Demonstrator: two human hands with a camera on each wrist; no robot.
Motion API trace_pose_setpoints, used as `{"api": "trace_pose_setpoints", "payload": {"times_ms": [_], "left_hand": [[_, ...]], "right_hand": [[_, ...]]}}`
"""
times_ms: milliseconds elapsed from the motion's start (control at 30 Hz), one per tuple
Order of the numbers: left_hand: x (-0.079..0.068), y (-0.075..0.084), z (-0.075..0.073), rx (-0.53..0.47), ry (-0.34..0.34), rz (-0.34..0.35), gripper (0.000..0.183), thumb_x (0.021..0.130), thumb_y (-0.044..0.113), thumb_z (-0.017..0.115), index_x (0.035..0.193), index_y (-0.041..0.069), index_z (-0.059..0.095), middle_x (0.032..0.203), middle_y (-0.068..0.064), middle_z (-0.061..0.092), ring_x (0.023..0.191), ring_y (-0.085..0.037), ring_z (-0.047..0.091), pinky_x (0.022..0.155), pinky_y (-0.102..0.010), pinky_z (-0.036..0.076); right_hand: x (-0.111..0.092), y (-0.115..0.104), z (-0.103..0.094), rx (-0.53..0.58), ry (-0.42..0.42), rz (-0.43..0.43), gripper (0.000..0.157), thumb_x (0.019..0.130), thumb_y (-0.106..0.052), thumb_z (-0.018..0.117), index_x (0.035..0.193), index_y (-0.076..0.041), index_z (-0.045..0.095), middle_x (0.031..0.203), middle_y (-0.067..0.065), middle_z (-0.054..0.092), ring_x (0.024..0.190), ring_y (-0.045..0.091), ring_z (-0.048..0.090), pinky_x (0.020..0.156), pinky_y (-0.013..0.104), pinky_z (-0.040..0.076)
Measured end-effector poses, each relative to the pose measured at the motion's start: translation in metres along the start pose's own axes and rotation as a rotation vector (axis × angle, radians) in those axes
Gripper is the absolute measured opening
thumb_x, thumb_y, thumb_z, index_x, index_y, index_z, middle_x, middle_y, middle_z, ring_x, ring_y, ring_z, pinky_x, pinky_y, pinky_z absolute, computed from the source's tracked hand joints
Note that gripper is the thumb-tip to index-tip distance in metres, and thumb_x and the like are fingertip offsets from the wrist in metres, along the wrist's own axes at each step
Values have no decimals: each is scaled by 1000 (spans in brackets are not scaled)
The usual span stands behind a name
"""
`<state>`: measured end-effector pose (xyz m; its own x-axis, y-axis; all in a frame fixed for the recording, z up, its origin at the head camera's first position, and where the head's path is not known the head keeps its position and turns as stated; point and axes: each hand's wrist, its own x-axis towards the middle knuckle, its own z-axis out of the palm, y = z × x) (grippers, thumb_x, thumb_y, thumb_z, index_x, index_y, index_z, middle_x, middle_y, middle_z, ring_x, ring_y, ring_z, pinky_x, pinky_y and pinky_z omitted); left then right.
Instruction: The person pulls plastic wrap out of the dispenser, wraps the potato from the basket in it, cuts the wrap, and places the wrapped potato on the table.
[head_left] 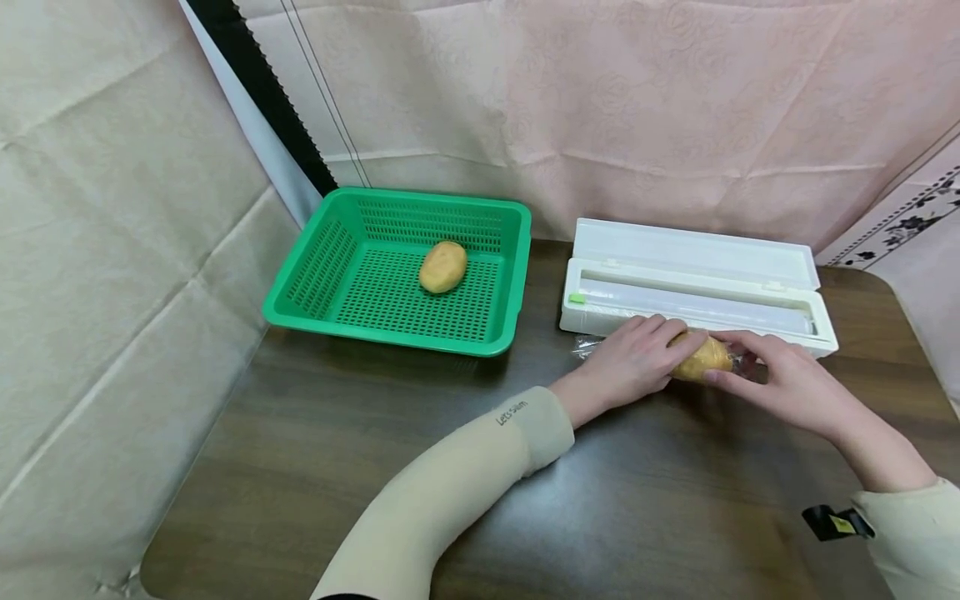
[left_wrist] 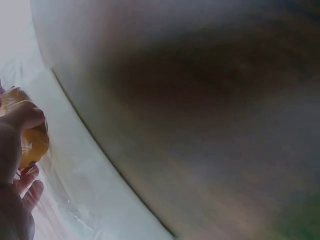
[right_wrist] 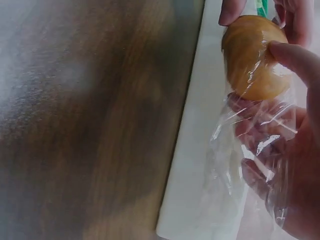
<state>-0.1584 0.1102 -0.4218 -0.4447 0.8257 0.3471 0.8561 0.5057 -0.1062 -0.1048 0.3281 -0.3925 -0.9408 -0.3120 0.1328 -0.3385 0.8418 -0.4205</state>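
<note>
A potato (head_left: 705, 360) in clear cling film is held between both hands in front of the white film box. My left hand (head_left: 630, 360) grips its left end. From the right, my right hand (head_left: 795, 382) has thumb and fingers around the other end. Loose cling film (right_wrist: 265, 137) trails over the right palm and fingers in the right wrist view, where the potato (right_wrist: 250, 57) shows a shiny wrapped surface. The left wrist view catches the potato (left_wrist: 36, 144) at its left edge, with the thumb across it. A bit of film (head_left: 585, 345) sticks out beyond the left wrist.
The film box (head_left: 693, 250) stands with its lid up at the back right, a roll of cling film (head_left: 697, 305) inside and a green slider (head_left: 576, 298) at its left end. Left of it, a green basket (head_left: 390, 337) contains another potato (head_left: 442, 267). Cloth curtains (head_left: 600, 100) border the wooden table (head_left: 622, 517).
</note>
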Motion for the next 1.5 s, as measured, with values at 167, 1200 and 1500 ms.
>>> {"api": "trace_pose_setpoints", "payload": {"times_ms": [167,1200,1500], "left_hand": [[5,-2,-7,-36,-99,-19,55,91,33,59,141,19,40,127,1,54,114,-16,54,97,-31,44],[18,-11,-47,39,-268,-92,81,84,61,58,148,20,30,143,6,44,132,-14,40,107,-33,34],[2,-5,-17,354,264,14,43,102,8,23,134,12,51,116,2,60,101,-16,60,85,-31,48]], "right_hand": [[1,-2,-4,-97,22,-34,47,81,-32,77,124,-16,63,99,3,66,85,16,57,71,39,43],[6,1,6,-284,274,-266,77,88,-69,45,129,-6,54,108,19,60,102,42,51,81,57,33],[9,5,-3,-193,229,-208,80,56,-14,87,130,-10,57,112,16,64,104,40,52,78,53,34]]}}
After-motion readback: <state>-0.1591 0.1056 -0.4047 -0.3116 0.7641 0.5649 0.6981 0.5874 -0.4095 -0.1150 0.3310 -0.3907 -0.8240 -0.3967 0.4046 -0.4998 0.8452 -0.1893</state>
